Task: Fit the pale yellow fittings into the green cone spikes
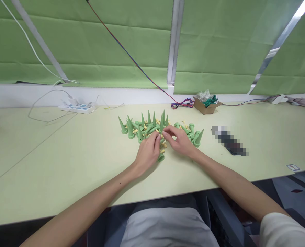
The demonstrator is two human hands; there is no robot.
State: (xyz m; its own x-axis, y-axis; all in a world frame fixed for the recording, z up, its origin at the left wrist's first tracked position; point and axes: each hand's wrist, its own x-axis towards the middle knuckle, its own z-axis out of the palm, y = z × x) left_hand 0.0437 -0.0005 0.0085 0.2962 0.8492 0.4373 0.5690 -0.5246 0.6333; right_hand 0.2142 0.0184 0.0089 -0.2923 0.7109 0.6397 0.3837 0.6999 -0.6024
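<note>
Green cone-shaped pieces (130, 128) stand and lie in a pile on the pale table, with small yellow parts (163, 145) among them. My left hand (148, 149) is closed at the front of the pile, its thumb and finger pinched together. Close beside it on the right, my right hand (178, 140) is also closed, fingertips almost meeting those of the left. Whatever the fingertips hold is too small to make out. A green piece (161, 157) lies just below the hands, and more green pieces (199, 139) lie to the right of my right hand.
At the back stand a small cardboard box (206, 108) with wrapped items and a white power strip (77, 108) with cables. A coiled red and blue wire (182, 103) lies beside the box. A dark, blurred object (231, 142) rests at the right. The table's front edge is near my body.
</note>
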